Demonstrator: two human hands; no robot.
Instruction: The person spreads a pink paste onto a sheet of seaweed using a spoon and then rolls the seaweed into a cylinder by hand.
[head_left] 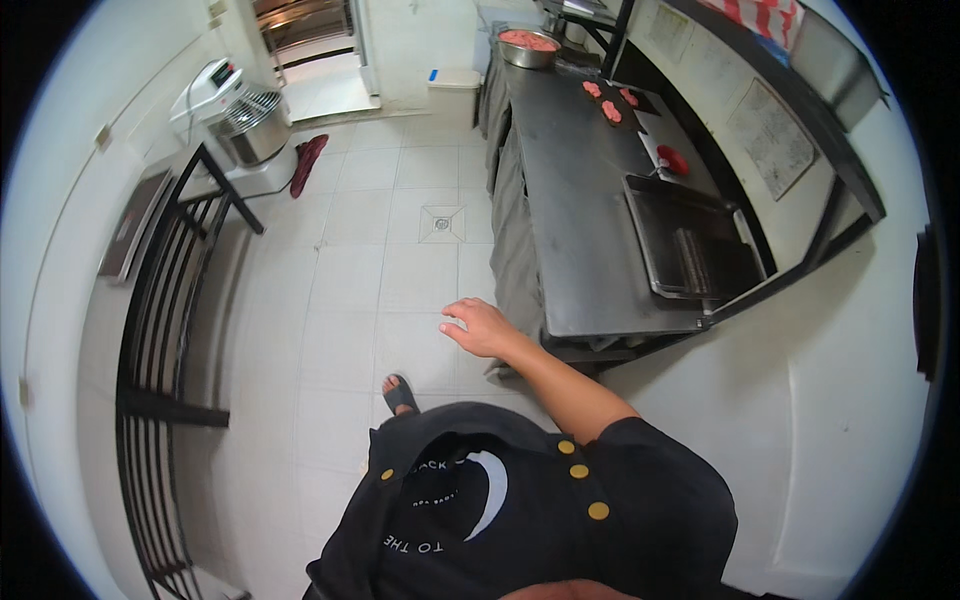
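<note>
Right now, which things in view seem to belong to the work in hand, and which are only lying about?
Likely in use:
- metal-topped table, nearest the empty right hand
- metal bowl of pink mixture
- pink lumps on the table

Seemingly just lying about:
- dark red item, perhaps cloth, on the floor
- white mixer
- pale container

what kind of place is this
Probably a small commercial kitchen or bakery: there's a big floor-standing mixer on the left, and along the right a long metal-topped worktable with a steel bowl of pink mixture.
</note>
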